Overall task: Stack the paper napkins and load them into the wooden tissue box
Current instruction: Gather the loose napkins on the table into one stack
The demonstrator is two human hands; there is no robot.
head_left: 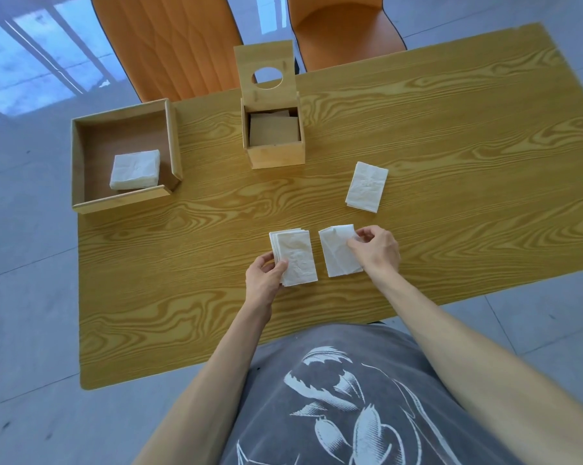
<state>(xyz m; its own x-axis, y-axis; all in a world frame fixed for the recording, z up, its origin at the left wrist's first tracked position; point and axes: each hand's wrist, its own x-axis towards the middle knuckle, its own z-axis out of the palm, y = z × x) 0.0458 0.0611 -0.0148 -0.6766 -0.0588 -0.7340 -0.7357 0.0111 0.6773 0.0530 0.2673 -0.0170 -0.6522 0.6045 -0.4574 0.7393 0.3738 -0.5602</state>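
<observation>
2 hands work near the tissue box (273, 135): left hand (265, 275) gripping the stack (293, 255), right hand (375, 251) pinching a napkin (337, 251) that may crumple if dragged.

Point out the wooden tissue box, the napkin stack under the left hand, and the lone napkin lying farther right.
wooden tissue box (276, 156): head view, on its front wall.
napkin stack (295, 250): head view, middle of the top sheet.
lone napkin (367, 187): head view, its centre.
</observation>
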